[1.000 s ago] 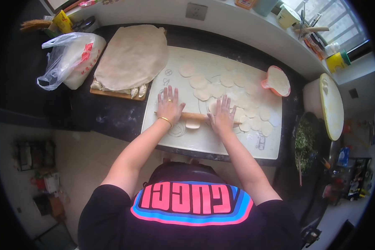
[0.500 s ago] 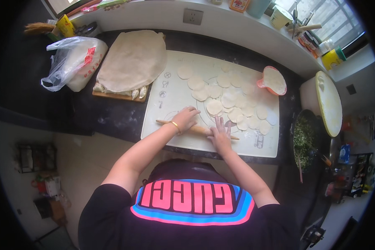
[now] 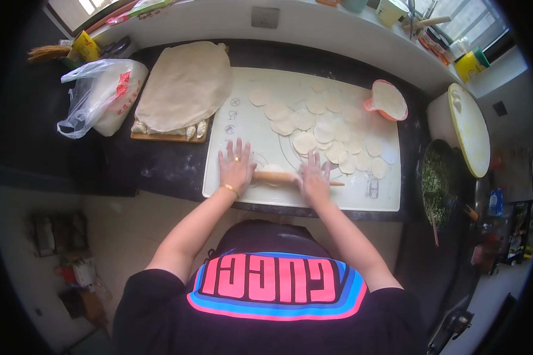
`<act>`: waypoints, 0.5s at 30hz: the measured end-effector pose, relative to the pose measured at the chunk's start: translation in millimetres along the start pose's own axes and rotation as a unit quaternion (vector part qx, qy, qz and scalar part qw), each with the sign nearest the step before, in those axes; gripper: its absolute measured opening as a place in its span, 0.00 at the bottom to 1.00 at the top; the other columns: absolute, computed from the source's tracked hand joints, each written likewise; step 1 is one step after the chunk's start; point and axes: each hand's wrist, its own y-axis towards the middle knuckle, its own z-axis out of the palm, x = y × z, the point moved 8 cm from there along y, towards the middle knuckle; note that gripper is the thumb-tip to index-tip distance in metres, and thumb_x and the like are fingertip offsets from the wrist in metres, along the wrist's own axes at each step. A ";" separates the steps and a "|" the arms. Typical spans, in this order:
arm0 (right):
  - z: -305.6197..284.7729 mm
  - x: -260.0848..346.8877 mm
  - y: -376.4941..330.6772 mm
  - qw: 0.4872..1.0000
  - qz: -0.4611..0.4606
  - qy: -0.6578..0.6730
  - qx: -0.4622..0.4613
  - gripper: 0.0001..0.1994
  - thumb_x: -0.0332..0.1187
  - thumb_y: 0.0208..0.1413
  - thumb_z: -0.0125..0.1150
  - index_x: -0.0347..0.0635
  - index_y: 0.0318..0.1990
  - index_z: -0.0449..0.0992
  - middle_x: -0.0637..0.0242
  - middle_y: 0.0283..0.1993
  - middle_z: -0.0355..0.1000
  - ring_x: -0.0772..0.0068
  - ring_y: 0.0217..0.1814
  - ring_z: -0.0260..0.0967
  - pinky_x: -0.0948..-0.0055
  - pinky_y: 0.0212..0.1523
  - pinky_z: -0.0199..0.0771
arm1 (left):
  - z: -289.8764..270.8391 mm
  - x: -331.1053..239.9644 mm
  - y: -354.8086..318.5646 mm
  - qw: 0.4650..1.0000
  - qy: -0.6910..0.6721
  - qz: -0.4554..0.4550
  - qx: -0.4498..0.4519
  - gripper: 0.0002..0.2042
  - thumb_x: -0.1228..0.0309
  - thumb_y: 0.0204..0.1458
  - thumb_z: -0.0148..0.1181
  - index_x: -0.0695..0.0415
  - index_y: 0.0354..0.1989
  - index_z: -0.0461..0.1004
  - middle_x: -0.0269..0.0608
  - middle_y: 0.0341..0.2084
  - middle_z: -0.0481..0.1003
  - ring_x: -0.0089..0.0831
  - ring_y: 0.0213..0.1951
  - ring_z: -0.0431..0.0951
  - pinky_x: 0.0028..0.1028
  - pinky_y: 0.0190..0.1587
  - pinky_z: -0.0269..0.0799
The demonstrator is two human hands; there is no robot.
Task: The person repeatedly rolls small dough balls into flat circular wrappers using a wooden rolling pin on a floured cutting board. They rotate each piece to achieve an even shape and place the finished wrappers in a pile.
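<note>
A wooden rolling pin (image 3: 273, 177) lies crosswise near the front edge of the pale mat (image 3: 224, 160). Its left end is covered by my left hand (image 3: 236, 171), fingers stretched and spread, with a ring and a gold bracelet. On the right part of the pin rests my right hand (image 3: 314, 180), palm down, fingers extended and dusted with flour. A small dough piece (image 3: 272, 168) shows at the pin's far side, between my hands. Beyond them, several thin round dough wrappers (image 3: 305, 142) lie spread and overlapping on the mat.
At left stand a wooden board (image 3: 166, 138) with filled dumplings under a dough-coloured cover (image 3: 183, 89) and a plastic bag (image 3: 103, 97). A red-rimmed bowl of flour (image 3: 389, 102) sits at the mat's far right. Further right are a pan of chopped greens (image 3: 437, 183) and a large pale pot (image 3: 469, 130).
My left hand has moved left along the pin and spread its fingers flat over the left end. My right hand stays on the pin, close to where it was.
</note>
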 end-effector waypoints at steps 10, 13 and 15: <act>3.7 19.5 -41.2 0.995 0.012 -0.025 0.099 0.37 0.51 0.50 0.56 0.39 0.63 0.53 0.50 0.70 0.36 0.53 0.73 0.32 0.42 0.66 0.27 | 3.8 -0.9 11.3 0.996 0.025 0.087 0.019 0.31 0.54 0.57 0.40 0.55 0.66 0.46 0.50 0.67 0.41 0.48 0.68 0.37 0.50 0.65 0.32; 6.5 -7.9 5.5 0.996 0.049 -0.077 -0.021 0.37 0.52 0.50 0.54 0.39 0.63 0.53 0.50 0.70 0.36 0.54 0.73 0.32 0.42 0.66 0.28 | -6.0 -4.8 46.5 0.998 0.001 0.057 -0.036 0.31 0.55 0.57 0.40 0.55 0.66 0.45 0.54 0.66 0.40 0.50 0.67 0.37 0.51 0.65 0.32; -3.5 -14.4 28.5 0.996 0.074 -0.053 -0.022 0.34 0.48 0.51 0.54 0.38 0.62 0.54 0.49 0.70 0.37 0.52 0.73 0.31 0.42 0.66 0.27 | -1.4 1.4 68.3 0.998 -0.029 0.024 -0.054 0.31 0.55 0.57 0.40 0.56 0.66 0.45 0.56 0.66 0.40 0.52 0.67 0.37 0.51 0.65 0.33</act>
